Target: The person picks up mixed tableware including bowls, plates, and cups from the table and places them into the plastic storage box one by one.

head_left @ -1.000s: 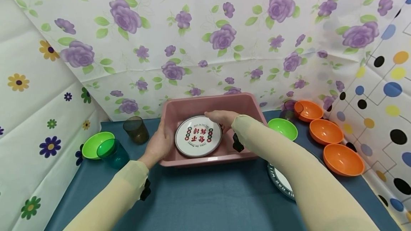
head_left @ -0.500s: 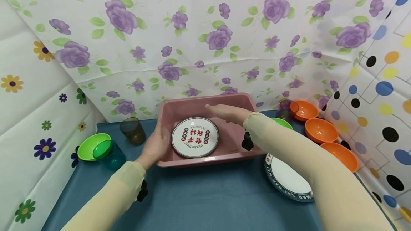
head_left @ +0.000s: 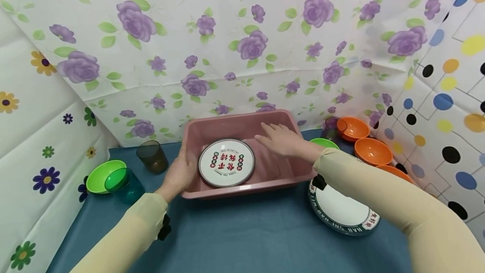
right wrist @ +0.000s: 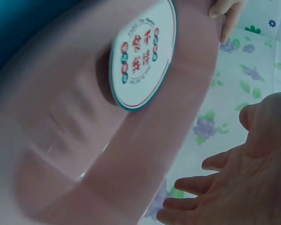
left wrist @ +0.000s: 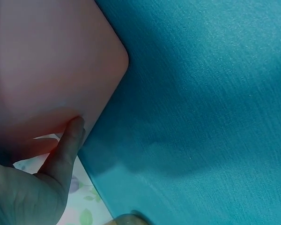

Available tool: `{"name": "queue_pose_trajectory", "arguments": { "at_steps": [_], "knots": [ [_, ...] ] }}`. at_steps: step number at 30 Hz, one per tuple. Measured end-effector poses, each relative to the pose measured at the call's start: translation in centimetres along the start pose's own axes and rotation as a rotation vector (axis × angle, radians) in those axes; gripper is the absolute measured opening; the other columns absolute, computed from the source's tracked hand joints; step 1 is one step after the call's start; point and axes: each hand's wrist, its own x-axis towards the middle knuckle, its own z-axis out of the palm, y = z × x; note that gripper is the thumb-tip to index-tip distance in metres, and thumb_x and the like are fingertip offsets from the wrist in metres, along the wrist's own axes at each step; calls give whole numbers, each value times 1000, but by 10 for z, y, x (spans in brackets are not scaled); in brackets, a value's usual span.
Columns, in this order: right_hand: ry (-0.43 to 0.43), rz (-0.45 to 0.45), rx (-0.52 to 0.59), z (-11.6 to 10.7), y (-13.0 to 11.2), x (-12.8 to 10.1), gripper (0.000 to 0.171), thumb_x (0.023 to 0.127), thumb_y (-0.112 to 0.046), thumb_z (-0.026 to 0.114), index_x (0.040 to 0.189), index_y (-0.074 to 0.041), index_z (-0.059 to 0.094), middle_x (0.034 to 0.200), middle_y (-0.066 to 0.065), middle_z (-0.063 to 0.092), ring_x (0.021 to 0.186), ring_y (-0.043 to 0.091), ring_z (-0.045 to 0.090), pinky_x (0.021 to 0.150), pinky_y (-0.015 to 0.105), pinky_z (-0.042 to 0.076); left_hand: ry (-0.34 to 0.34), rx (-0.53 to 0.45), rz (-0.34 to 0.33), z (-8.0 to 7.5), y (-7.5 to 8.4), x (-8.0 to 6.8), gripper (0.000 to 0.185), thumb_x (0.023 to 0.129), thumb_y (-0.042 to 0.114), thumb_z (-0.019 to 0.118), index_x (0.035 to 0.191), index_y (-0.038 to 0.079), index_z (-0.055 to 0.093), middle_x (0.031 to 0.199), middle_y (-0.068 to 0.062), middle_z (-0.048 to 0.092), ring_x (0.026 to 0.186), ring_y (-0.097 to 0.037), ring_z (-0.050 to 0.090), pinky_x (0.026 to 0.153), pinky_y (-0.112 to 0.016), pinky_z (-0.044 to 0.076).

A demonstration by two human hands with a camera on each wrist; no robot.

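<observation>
A round white plate [head_left: 226, 162] with red and green lettering and a dark rim lies in the left half of a pink plastic tub [head_left: 242, 188]. My left hand [head_left: 181, 171] grips the tub's left side. In the right wrist view its thumb reaches over the rim; in the left wrist view a straight finger [left wrist: 68, 140] lies along the outer wall. My right hand [head_left: 282, 140] hovers over the tub's right half, holding nothing. Its fingers are extended and spread apart in the right wrist view.
Under my right forearm lies a larger green-rimmed plate [head_left: 342, 207]. Several orange bowls [head_left: 373, 151], a green bowl [head_left: 323, 143] and a dark cup [head_left: 333, 129] stand at right. At left are a green bowl [head_left: 100, 176], a teal cup [head_left: 126, 188] and a brown cup [head_left: 153, 159].
My right hand has let go of the plate, drawn away to the right and spread its fingers. The plate stays in the tub. My left hand keeps its place on the tub's left side.
</observation>
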Motion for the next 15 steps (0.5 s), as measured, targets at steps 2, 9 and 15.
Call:
{"name": "queue_pose_trajectory", "arguments": {
  "at_steps": [2,9,15],
  "knots": [
    [31,-22,-48,3,5,-7,77,108,-56,33,162,-4,23,163,22,29,151,43,21,123,56,16,-1,0,-1,0,0,0,74,110,16,35,163,21,-16,117,-30,65,76,-26,71,64,-40,57],
    [100,-37,-112,16,24,-36,75,106,-56,41,163,-8,26,163,24,28,151,46,18,120,64,15,-15,4,-16,2,0,1,72,110,19,32,163,21,-17,112,-27,66,75,-25,70,63,-38,56],
    [148,-43,-50,22,46,-63,79,105,-62,40,163,-11,26,164,22,27,149,51,19,118,68,15,-2,13,9,0,1,0,72,111,21,32,162,22,-19,130,-31,60,88,-31,72,70,-42,57]
  ]
}}
